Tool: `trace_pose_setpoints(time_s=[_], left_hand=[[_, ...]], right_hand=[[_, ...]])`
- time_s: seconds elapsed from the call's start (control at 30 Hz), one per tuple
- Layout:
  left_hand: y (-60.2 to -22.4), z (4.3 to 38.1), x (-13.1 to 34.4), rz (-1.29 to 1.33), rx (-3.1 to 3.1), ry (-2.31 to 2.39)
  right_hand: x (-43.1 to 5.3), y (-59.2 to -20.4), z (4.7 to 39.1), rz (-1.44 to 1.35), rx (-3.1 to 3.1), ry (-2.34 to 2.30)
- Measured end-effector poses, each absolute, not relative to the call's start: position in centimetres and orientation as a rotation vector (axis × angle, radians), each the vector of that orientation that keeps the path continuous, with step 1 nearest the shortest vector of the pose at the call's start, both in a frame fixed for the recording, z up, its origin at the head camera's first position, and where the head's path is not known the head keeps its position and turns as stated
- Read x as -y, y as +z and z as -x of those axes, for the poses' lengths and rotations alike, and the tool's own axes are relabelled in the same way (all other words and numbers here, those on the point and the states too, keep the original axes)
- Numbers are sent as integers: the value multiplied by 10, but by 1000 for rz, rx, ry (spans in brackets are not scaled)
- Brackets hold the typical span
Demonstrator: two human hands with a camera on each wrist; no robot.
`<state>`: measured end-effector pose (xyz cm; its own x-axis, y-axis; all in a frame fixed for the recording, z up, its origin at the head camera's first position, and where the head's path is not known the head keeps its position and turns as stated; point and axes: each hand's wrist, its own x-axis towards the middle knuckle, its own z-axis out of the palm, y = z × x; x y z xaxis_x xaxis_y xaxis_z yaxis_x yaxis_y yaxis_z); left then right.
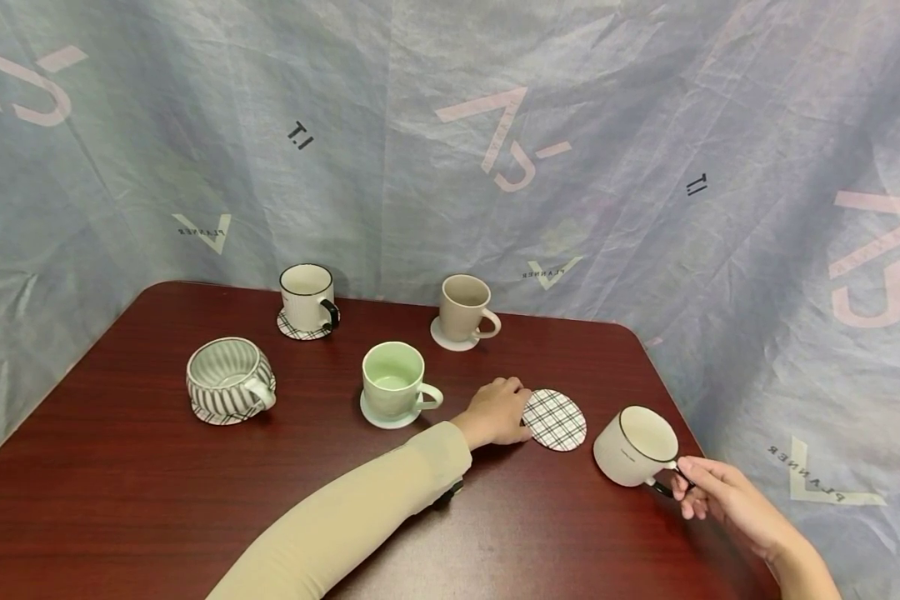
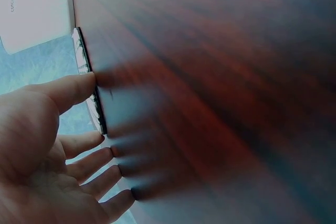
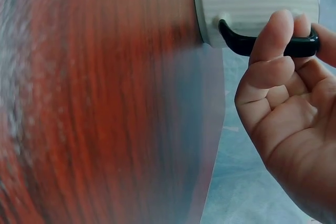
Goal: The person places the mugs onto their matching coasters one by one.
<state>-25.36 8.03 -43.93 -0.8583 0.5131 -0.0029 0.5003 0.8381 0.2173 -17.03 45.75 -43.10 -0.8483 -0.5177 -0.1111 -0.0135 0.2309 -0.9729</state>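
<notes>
A round black-and-white plaid coaster [image 1: 555, 420] lies flat on the table. My left hand [image 1: 497, 410] is at its left edge, palm down. In the left wrist view, the thumb touches the coaster's [image 2: 83, 59] rim, and the loosely spread fingers reach down to the tabletop. Right of the coaster is a white mug [image 1: 630, 450] with a dark rim and black handle, tilted a little. My right hand [image 1: 727, 496] grips that handle [image 3: 244, 45], as the right wrist view shows, with fingers curled round it.
A light green mug [image 1: 392, 379] stands on a pale coaster left of my left hand. Farther back are a beige mug [image 1: 463, 308] and another white, black-handled mug [image 1: 305, 292]. A striped cup [image 1: 228, 379] sits on a plaid coaster at left. A grey curtain [image 1: 390, 167] hangs behind the table.
</notes>
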Motion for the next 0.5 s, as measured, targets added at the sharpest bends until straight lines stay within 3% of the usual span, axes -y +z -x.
trace_pose_setpoints(time_s=[0.5], left_hand=[[-443, 255, -81, -805, -2945, 296]], right_hand=[[-454, -432, 167, 520, -2294, -1592]])
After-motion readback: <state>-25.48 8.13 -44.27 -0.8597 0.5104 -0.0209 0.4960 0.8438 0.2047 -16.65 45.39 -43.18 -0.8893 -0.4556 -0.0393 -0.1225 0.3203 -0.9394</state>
